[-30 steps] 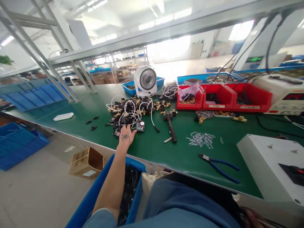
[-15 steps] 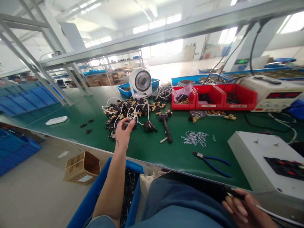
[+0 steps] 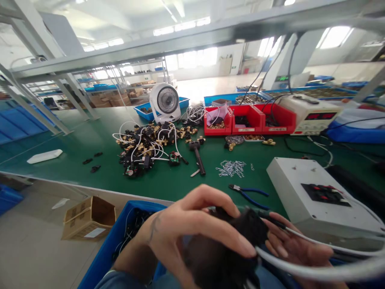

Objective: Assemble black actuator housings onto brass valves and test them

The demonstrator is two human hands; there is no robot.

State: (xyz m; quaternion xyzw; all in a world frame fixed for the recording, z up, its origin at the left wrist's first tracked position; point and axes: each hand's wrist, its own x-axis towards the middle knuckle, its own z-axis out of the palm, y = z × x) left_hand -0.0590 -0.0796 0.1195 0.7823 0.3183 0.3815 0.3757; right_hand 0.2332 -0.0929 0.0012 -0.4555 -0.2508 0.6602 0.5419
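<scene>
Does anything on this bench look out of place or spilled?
Slightly: one wire clip lies apart, right of the loose clip heap, as if strayed. No damage stands out; the held black part is blurred.

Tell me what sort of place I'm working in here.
Probably an assembly workshop or factory floor: a heap of wired black-and-brass parts lies on a long green workbench, with red bins of small parts and what looks like a bench power supply behind.

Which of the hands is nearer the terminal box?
Right. The right hand is just in front of the terminal box; the left hand is farther off, to its left.
</scene>
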